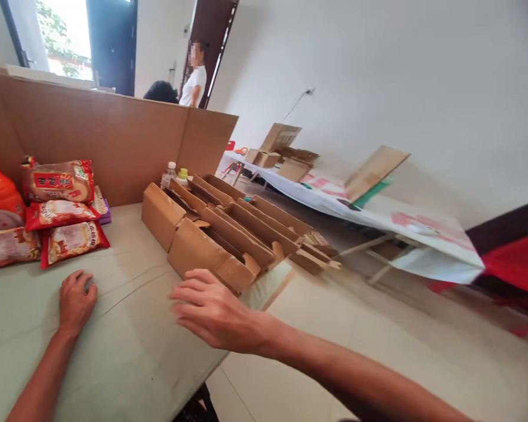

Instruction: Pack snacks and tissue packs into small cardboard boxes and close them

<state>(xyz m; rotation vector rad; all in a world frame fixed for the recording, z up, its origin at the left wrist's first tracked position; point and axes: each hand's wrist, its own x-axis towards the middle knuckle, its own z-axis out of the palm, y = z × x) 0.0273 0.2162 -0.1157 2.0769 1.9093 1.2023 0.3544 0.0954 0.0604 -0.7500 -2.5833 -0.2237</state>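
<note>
My left hand [77, 299] rests on the pale table covering [127, 328], fingers loosely bent, with a small gap between thumb and forefinger and no object visible there. Just beyond it lie red-edged snack packets [74, 241], a larger bread-like packet [59, 181] behind them. My right hand [213, 310] is slightly blurred over the table's right side, fingers apart and holding nothing. It is in front of a cardboard divider box [211, 252] with several long compartments; whether it touches the box is unclear. A clear bottle [169, 174] and a yellow-green-capped container [182, 175] stand behind the box.
An orange bottle-like container [0, 190] stands at the far left. A cardboard screen [101, 140] borders the table's back. Beyond the right edge is tiled floor [334, 346], then a long white-covered table [431, 234] bearing cardboard pieces. A person in white [195, 85] stands behind the screen.
</note>
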